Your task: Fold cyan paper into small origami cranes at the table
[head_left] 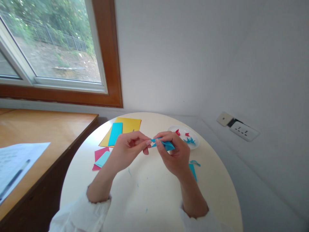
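A folded piece of blue paper [169, 146] is held up between my two hands, above the middle of the round table. My right hand [174, 151] grips its wider body, thumb on the near side and fingers curled behind. The fingertips of my left hand [130, 149] pinch the narrow left end of the same paper. Its exact folded shape is partly hidden by my fingers. Just beyond my right hand is a white plate [196, 145] with small red paper pieces [177, 132] and blue paper pieces [190, 140].
On the round table [145, 206] lie yellow sheets [130, 124] with a blue folded strip [116, 133], pink paper [100, 154] and pale blue paper [103, 159]. Blue paper [192, 170] lies by my right wrist. A wooden desk [65, 124] stands left, bearing a printed sheet [29, 158] and pen [15, 177].
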The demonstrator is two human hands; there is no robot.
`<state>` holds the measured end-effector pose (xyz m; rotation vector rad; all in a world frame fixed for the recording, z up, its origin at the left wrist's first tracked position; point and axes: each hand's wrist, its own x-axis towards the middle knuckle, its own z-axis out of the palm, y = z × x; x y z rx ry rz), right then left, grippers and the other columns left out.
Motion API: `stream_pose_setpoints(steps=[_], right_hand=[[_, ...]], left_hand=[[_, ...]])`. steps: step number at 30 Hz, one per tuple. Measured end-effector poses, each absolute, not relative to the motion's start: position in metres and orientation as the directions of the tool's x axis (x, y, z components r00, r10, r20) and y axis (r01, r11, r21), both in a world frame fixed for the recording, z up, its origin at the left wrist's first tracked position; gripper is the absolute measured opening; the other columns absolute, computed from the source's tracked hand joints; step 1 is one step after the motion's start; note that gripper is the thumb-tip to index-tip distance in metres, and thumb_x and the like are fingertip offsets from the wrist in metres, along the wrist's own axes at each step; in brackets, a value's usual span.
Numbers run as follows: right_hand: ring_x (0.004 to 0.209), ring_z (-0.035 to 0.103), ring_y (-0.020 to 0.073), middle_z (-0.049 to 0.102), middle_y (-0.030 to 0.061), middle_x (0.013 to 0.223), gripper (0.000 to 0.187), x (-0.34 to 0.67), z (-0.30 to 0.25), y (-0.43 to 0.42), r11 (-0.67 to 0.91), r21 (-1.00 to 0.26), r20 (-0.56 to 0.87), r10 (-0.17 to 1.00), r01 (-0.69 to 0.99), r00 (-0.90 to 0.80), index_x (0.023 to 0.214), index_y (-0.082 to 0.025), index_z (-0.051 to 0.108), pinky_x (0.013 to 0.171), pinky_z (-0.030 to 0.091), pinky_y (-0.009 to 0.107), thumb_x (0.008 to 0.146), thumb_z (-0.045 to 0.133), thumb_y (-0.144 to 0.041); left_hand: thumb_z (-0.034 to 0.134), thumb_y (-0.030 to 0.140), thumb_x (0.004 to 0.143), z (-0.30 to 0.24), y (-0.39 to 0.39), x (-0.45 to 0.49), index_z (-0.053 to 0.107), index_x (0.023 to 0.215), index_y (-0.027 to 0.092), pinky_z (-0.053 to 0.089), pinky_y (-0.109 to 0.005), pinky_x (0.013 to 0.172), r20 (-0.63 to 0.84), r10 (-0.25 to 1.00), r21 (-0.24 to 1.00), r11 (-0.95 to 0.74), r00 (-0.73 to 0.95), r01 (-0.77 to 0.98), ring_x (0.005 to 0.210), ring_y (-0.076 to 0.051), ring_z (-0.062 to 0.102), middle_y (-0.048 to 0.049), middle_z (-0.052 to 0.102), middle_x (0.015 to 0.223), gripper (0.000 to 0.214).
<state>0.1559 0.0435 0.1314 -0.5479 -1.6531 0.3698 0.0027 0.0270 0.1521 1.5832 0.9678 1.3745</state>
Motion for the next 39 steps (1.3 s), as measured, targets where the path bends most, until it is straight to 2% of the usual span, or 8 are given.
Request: stream_pose_setpoints(steps=[21, 28, 33, 39], right_hand=[[0.073, 0.062, 0.0122, 0.065, 0.0002, 0.079, 0.014, 0.1573, 0.1295, 0.0448, 0.827, -0.505, 0.844, 0.533, 0.246, -0.059, 0.075, -0.022, 0.053, 0.066, 0.051, 0.026, 0.077, 0.059, -0.010], [0.073, 0.062, 0.0121, 0.065, 0.0009, 0.080, 0.013, 0.1569, 0.1296, 0.0452, 0.844, -0.485, 0.844, 0.520, 0.231, -0.131, 0.077, -0.022, 0.053, 0.066, 0.051, 0.026, 0.077, 0.059, -0.010], [0.073, 0.063, 0.0128, 0.065, 0.0016, 0.080, 0.012, 0.1545, 0.1293, 0.0442, 0.840, -0.491, 0.839, 0.527, 0.232, -0.134, 0.076, -0.021, 0.053, 0.065, 0.051, 0.026, 0.077, 0.058, -0.011], [0.072, 0.063, 0.0130, 0.066, 0.0013, 0.079, 0.011, 0.1554, 0.1303, 0.0439, 0.839, -0.494, 0.839, 0.529, 0.229, -0.130, 0.075, -0.021, 0.054, 0.065, 0.051, 0.027, 0.077, 0.058, -0.012]], left_hand=[[0.058, 0.026, 0.078, 0.1543, 0.0251, 0.0016, 0.061, 0.067, 0.013, 0.048, -0.024, 0.053, 0.351, 0.926, 0.932, -0.360, 0.141, 0.049, 0.051, -0.010, 0.057, -0.0012, 0.062, 0.061, 0.017], [0.061, 0.028, 0.074, 0.1549, 0.0269, 0.0044, 0.061, 0.068, 0.014, 0.046, -0.023, 0.052, 0.308, 0.937, 0.936, -0.329, 0.164, 0.122, 0.052, -0.011, 0.056, -0.0001, 0.059, 0.056, 0.015], [0.056, 0.028, 0.079, 0.1518, 0.0266, 0.0049, 0.057, 0.061, 0.015, 0.044, -0.022, 0.050, 0.345, 0.924, 0.912, -0.372, 0.165, 0.172, 0.049, -0.009, 0.054, 0.0001, 0.059, 0.057, 0.022], [0.054, 0.031, 0.080, 0.1535, 0.0259, 0.0045, 0.059, 0.064, 0.015, 0.047, -0.024, 0.053, 0.337, 0.918, 0.909, -0.375, 0.209, 0.181, 0.051, -0.011, 0.057, -0.0012, 0.061, 0.057, 0.023]])
